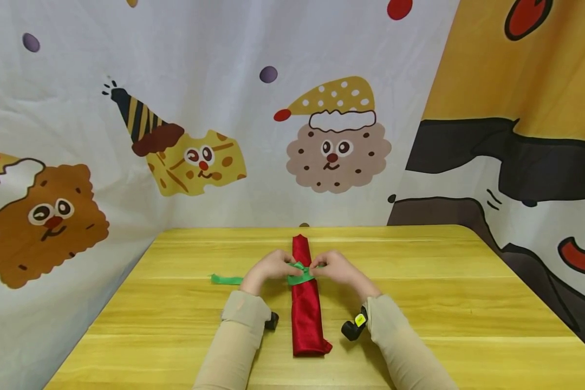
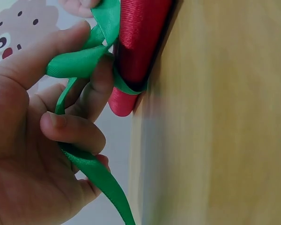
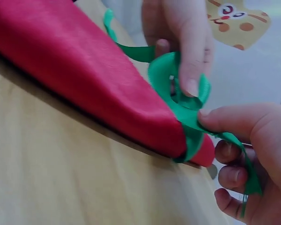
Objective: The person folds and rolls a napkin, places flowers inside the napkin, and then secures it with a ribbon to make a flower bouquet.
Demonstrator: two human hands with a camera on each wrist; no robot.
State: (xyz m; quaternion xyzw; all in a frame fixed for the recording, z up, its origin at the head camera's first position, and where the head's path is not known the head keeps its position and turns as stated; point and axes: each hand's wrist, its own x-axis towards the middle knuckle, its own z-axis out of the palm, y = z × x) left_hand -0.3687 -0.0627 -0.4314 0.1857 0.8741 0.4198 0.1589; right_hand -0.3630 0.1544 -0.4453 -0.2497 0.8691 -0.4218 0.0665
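Observation:
A long roll of shiny red cloth (image 1: 307,314) lies lengthwise on the table, with a green ribbon (image 1: 299,279) wrapped round it above its middle. My left hand (image 1: 274,266) pinches a loop of the ribbon between thumb and fingers, as the left wrist view shows; the ribbon's tail (image 2: 103,180) runs through its curled fingers and hangs below. My right hand (image 1: 338,268) pinches the other end of the ribbon close beside the crossing on the roll. In the right wrist view its short frayed end (image 3: 254,183) lies against the fingers.
The wooden table (image 1: 443,303) carries the roll. One ribbon tail (image 1: 226,280) stretches leftward over it. Black wrist cameras (image 1: 353,327) sit at both cuffs. Behind the table hangs a white curtain (image 1: 253,179) printed with cartoon food.

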